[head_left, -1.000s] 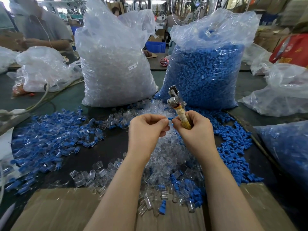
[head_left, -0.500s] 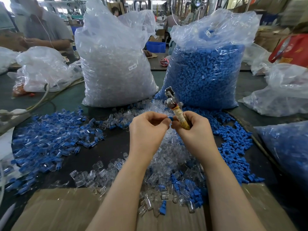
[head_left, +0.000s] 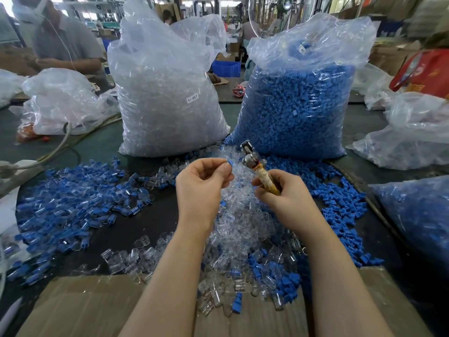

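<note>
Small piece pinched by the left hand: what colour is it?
Blue. The small piece shows best in the head view, at the left hand's fingertips.

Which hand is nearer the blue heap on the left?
Left. The left hand, pinching a blue piece, is right of the heap; the right hand, gripping the tool, is farther right.

Busy factory hall, brightly lit at the back. A dark green table point(head_left: 102, 144) fills the view, with brown cardboard point(head_left: 80, 307) on its near edge. Beyond its far edge are a blue crate point(head_left: 226, 68) and a fan point(head_left: 288, 3). A person point(head_left: 65, 42) sits at its far left corner.
</note>
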A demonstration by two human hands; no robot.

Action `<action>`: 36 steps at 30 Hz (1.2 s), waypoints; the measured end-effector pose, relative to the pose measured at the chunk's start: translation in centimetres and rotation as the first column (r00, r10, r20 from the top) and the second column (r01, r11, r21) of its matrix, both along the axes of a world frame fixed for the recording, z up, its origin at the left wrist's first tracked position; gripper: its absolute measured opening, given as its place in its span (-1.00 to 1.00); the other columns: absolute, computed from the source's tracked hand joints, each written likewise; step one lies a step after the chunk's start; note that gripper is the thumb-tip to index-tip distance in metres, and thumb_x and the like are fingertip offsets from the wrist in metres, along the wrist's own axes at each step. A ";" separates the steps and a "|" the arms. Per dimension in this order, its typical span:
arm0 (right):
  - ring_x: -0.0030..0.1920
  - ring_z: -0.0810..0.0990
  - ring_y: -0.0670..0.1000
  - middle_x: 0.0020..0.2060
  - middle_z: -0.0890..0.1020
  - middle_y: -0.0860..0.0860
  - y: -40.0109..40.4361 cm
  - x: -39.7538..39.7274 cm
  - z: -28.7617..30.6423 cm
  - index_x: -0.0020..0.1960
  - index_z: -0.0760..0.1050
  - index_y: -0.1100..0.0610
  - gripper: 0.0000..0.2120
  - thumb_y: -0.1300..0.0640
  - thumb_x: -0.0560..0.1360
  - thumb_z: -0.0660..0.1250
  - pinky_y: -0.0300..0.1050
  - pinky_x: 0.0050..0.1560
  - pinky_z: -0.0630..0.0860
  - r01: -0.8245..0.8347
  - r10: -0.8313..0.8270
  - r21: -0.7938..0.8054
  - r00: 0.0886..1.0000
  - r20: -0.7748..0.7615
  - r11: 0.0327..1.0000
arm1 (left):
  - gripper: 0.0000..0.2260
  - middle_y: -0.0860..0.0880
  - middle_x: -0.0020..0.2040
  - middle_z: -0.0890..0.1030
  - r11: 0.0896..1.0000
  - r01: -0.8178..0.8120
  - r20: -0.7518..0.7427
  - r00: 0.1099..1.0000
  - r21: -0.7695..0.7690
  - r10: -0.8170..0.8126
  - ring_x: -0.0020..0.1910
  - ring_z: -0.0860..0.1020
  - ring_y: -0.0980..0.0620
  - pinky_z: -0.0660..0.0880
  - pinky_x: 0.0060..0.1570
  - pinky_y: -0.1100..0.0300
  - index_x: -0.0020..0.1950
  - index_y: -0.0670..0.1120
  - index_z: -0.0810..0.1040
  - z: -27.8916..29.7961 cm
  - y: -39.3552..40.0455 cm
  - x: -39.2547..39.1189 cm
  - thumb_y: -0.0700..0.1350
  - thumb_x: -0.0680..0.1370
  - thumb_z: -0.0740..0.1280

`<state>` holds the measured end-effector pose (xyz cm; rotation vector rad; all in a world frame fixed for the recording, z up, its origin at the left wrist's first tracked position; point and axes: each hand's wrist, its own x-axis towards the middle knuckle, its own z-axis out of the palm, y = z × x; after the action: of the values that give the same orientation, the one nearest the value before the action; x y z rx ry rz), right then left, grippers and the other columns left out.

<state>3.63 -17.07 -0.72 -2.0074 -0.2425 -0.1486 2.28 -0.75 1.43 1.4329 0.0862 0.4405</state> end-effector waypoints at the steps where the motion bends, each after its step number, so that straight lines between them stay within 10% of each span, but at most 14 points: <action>1: -0.31 0.50 -0.01 -0.28 0.62 0.07 0.0 0.0 0.0 -0.06 0.58 0.11 -0.98 0.17 0.51 0.38 -0.06 -0.23 0.47 -0.013 0.012 -0.019 1.000 -0.016 1.000 | -0.91 0.00 -0.32 0.68 1.000 -0.005 0.014 1.000 -0.004 0.006 -0.32 0.64 0.11 0.57 -0.24 0.30 -0.13 -0.13 0.64 0.0 0.1 0.0 -0.31 0.50 0.43; 6: -0.12 0.61 0.15 -0.22 0.63 -0.01 0.3 -0.4 0.4 -0.05 0.57 0.03 -0.92 0.19 0.51 0.38 0.09 -0.06 0.57 -0.081 0.079 -0.030 0.994 -0.076 0.996 | -0.93 -0.01 -0.29 0.69 1.000 -0.018 0.053 0.998 -0.016 0.019 -0.29 0.65 0.10 0.56 -0.22 0.33 -0.11 -0.14 0.65 0.0 0.3 0.0 -0.30 0.51 0.43; 25: -0.39 0.45 -0.27 -0.32 0.54 -0.19 0.8 -0.5 0.6 -0.01 0.48 0.01 -0.86 0.22 0.51 0.36 -0.39 -0.38 0.32 -0.151 0.141 -0.125 0.986 -0.085 0.981 | -0.89 0.04 -0.30 0.69 0.999 0.030 0.095 0.995 0.016 -0.031 -0.31 0.64 0.16 0.55 -0.23 0.36 -0.13 -0.13 0.64 0.1 0.7 -0.1 -0.32 0.50 0.42; 36: -0.47 0.36 -0.14 -0.46 0.47 -0.20 1.1 -0.7 0.6 -0.17 0.46 0.05 -0.83 0.32 0.41 0.26 -0.24 -0.45 0.24 -0.124 0.122 -0.218 0.992 -0.021 0.968 | -0.90 0.04 -0.29 0.69 0.999 0.045 0.083 0.995 0.023 -0.047 -0.30 0.64 0.15 0.55 -0.23 0.34 -0.11 -0.15 0.64 0.2 0.7 -0.2 -0.33 0.51 0.41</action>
<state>2.95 -15.97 -0.17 -2.2037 -0.3923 -0.0361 2.06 -0.03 1.63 1.4322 -0.0188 0.4643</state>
